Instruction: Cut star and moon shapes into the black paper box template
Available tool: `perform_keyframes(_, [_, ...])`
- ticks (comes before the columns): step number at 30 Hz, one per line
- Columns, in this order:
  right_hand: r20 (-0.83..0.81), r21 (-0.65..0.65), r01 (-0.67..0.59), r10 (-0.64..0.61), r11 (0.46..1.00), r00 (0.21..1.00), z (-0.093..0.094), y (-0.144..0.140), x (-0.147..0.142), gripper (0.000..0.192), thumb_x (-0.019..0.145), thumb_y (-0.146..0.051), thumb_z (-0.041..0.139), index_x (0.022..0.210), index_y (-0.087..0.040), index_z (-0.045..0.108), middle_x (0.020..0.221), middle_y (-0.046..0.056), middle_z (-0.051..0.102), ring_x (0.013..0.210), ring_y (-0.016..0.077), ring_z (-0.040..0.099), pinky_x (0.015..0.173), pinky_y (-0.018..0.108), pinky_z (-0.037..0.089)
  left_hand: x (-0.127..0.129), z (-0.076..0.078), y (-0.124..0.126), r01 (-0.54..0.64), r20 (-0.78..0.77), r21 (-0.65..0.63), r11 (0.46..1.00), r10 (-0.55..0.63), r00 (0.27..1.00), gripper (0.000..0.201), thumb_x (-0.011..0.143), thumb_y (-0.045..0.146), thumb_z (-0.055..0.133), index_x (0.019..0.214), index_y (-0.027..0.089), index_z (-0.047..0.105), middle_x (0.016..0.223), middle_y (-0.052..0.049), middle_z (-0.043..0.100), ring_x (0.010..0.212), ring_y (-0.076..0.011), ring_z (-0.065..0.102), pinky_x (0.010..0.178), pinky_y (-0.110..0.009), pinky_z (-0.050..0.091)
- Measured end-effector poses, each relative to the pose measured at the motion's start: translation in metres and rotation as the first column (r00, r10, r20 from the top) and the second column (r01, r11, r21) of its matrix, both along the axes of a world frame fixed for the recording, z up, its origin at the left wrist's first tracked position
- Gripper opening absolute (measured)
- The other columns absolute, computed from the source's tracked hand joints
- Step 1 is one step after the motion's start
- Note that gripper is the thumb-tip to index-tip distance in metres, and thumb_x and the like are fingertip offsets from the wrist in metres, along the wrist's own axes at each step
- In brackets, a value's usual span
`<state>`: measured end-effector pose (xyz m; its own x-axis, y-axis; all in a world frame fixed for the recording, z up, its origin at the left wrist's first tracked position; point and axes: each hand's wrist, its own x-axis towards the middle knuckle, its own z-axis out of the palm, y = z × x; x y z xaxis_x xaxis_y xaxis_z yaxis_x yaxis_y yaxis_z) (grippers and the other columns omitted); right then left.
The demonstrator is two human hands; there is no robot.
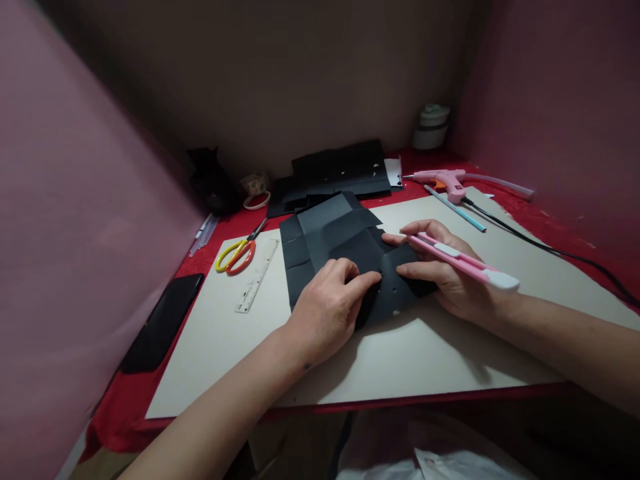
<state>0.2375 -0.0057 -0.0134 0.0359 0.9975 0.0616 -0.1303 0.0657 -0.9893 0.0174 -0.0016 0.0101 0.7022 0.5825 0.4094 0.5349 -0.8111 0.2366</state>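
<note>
Squarely ahead, the creased black cardstock (344, 243) lies on the white board (200, 367), folds running across it and its outline angular, with small holes near the left fingertip. The left hand (327, 303) rests on its six o'clock side, index finger extended and pressing the surface, the others curled; I cannot tell whether they pinch anything underneath. The right hand (463, 293) sits at four o'clock, thumb and fingertips touching the sheet's edge, while the pink utility knife (461, 261) is held in its grip, white butt end toward the right forearm. Broad stretches of board show at five and three o'clock; its near edge runs along six. Leftward, the transparent ruler (257, 277) lies between eight and nine, beside the yellow-and-red-handled scissors (241, 257) at nine. Past the board's edge, the black smartphone (163, 323) is at eight. More black sheets (340, 171) sit at twelve, and the pink hot glue gun (443, 179) and the blue pencil (457, 210) at two.
</note>
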Motion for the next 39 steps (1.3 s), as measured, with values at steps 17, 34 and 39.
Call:
perform_keyframes(17, [-0.174, -0.128, 0.034, -0.056, 0.991, 0.983, 0.016, -0.004, -0.005, 0.051, 0.058, -0.008, 0.080, 0.099, -0.031, 0.058, 0.113, -0.002, 0.075, 0.102, 0.0241, 0.065, 0.076, 0.034, 0.046, -0.011, 0.020, 0.025, -0.211, 0.110, -0.155, 0.965, 0.229, 0.967, 0.026, 0.094, 0.011, 0.050, 0.105, 0.023, 0.070, 0.101, -0.004, 0.065, 0.093, -0.0160, 0.063, 0.084, -0.028, 0.051])
perform_keyframes(34, [-0.439, -0.324, 0.085, -0.229, 0.942, 0.869, 0.050, -0.008, -0.002, 0.052, 0.053, -0.008, 0.084, 0.093, -0.032, 0.060, 0.109, -0.005, 0.076, 0.101, 0.0230, 0.070, 0.078, 0.037, 0.058, -0.062, 0.034, 0.005, -0.250, -0.224, -0.965, 0.079, 0.251, 0.942, 0.042, 0.079, 0.059, 0.068, 0.076, 0.018, 0.062, 0.065, -0.005, 0.071, 0.041, -0.0131, 0.059, 0.033, -0.017, 0.023])
perform_keyframes(39, [-0.440, -0.315, 0.092, -0.231, 0.945, 0.868, 0.055, -0.008, -0.002, 0.052, 0.050, -0.008, 0.083, 0.090, -0.030, 0.058, 0.104, -0.005, 0.075, 0.099, 0.0238, 0.069, 0.077, 0.037, 0.058, -0.047, 0.015, -0.032, 0.382, 0.339, -0.879, -0.285, 0.191, 0.921, 0.071, 0.080, 0.045, 0.077, 0.144, 0.037, 0.049, 0.119, -0.011, 0.073, 0.078, -0.0250, 0.077, 0.051, -0.026, 0.056])
